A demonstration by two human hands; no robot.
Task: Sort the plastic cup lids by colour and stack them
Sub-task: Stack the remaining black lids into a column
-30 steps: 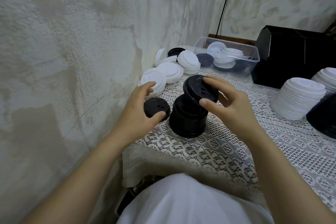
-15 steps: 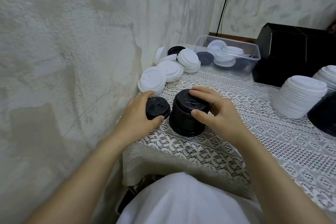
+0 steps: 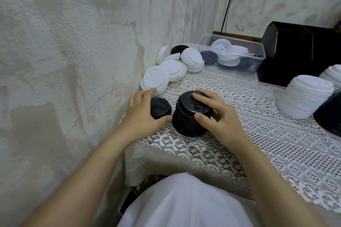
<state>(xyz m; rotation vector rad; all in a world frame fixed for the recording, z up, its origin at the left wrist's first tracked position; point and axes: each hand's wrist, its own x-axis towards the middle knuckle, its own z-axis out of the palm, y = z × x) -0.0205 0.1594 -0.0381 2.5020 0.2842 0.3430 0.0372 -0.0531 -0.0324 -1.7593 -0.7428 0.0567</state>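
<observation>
Black lid stack (image 3: 186, 123) at table's (image 3: 258, 134) front-left corner is gripped by R hand (image 3: 217, 116) — fingers curled. Single lid (image 3: 161, 108) beside is pinched by L hand (image 3: 142, 114).

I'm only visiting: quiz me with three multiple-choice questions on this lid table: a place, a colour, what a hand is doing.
1. Where is the clear tub? A on the person's lap; B at the far end of the table; C under the table.
2. What colour is the stack under the right hand? A white; B red; C black.
3. What is the left hand doing? A gripping a single black lid; B waving in air; C lying flat on cloth.
Answers: B, it stands far beyond both hands; C, every lid is black; A, fingers curl round the lid.
</observation>
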